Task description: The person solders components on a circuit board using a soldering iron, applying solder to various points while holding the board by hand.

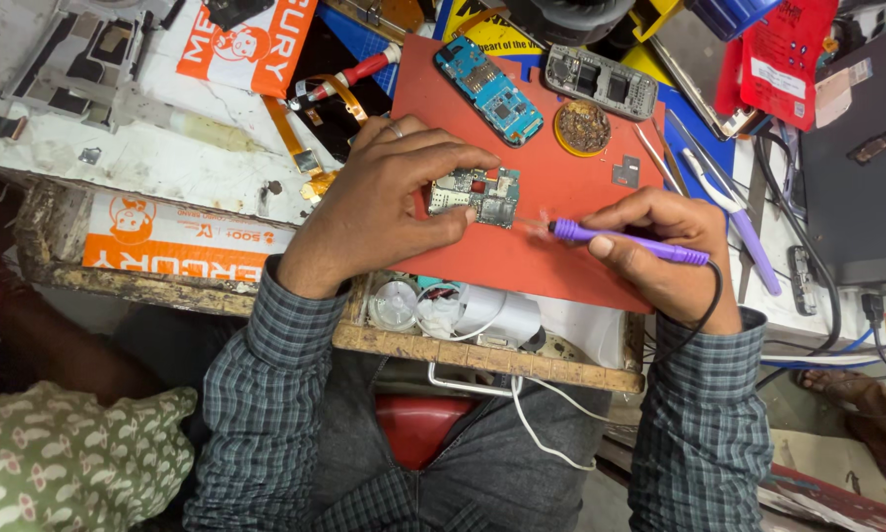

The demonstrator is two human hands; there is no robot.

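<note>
Your left hand (389,202) pins the board (476,194) flat on the red mat (551,251), right hand (665,246) closed on the purple iron (625,242); board's light, stiff, fragile, so grip edges only.

Orange-white packet (251,41) top left — red packet (783,59) top right

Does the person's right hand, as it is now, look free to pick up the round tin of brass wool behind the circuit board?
Probably not at once: the right hand is wrapped around the purple soldering pen. The round tin of brass wool lies uncovered on the red mat, with nothing blocking the way.
</note>
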